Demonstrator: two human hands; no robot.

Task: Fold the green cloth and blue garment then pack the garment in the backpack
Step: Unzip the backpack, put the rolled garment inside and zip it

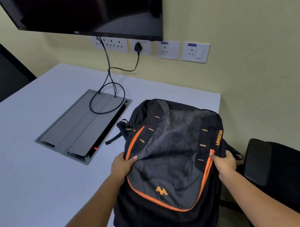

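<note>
Both forearms are coming in from the bottom edge, and I'm reading each hand as grasping the backpack (168, 166). Left hand (122, 166) is curling over the left side of the front panel beside the orange zipper trim (130, 147), thumb on top, looks like it's pinning the fabric so the bag isn't sliding. Right hand (225, 163) is pinching at the orange zipper pull (212, 152) on the right edge; my guess is it's working the zipper, opening or closing I can't tell. Backpack is lying face up on the near right corner of the white table (26, 148), bottom hanging over the edge toward me, probably for easier reach. Green cloth and blue garment aren't showing anywhere, so I'm unable to say whether they're folded or packed. Further out: grey cable hatch (82, 128) with black cables (109, 71) running up to the wall sockets (168, 51), dark monitor (89, 9) above, black chairs (286, 171) either side.
</note>
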